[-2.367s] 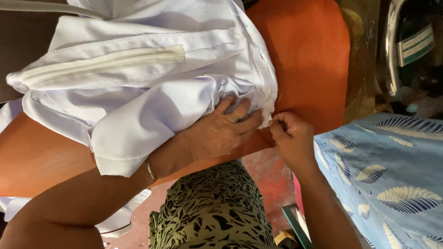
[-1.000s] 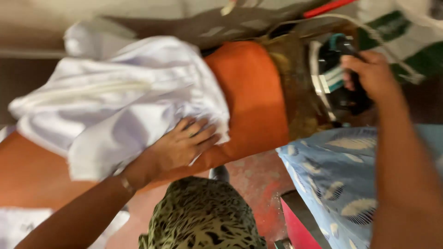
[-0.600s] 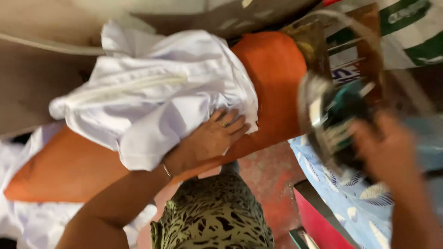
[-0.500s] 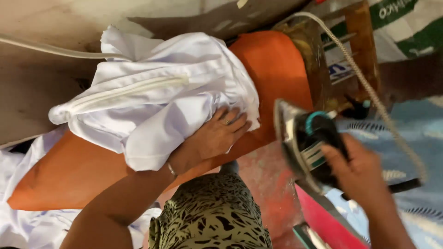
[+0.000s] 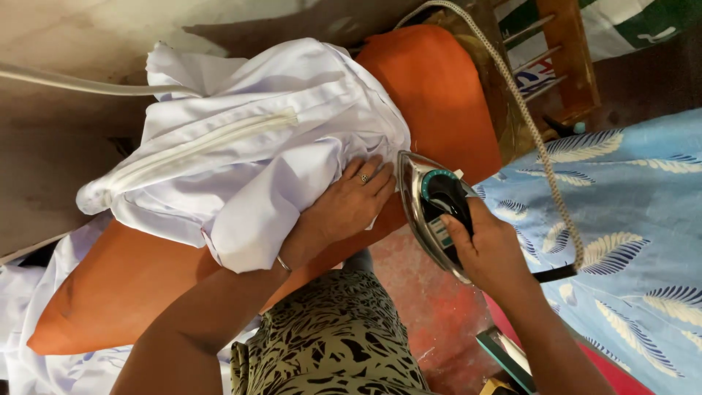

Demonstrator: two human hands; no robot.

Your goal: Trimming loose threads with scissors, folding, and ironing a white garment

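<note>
The crumpled white fabric garment (image 5: 241,161), with a pale zip running across it, lies bunched on the orange padded ironing board (image 5: 439,88), covering the board's middle and upper part. The person's left hand (image 5: 347,205) rests flat on the garment's lower right edge, fingers spread slightly and pressed down on the cloth; a ring shows on one finger and a thin bangle sits at the wrist. The right hand (image 5: 490,249) is wrapped around the dark handle of the silver-soled electric iron (image 5: 431,212), fingers curled tight about the grip. The iron is tilted, its metal soleplate facing left toward the garment, its tip just beside the left hand's fingertips and close to the board's edge; whether the soleplate touches the cloth cannot be told. A braided cream power cord (image 5: 526,124) runs from the iron's rear up across the board's end and out of the top of the view. To the right lies a light blue cloth printed with feather shapes (image 5: 629,219). Below the board, a red-stained floor (image 5: 424,307) is visible, along with the person's black-and-cream patterned clothing (image 5: 329,344). More white fabric (image 5: 29,314) hangs at the lower left.
</note>
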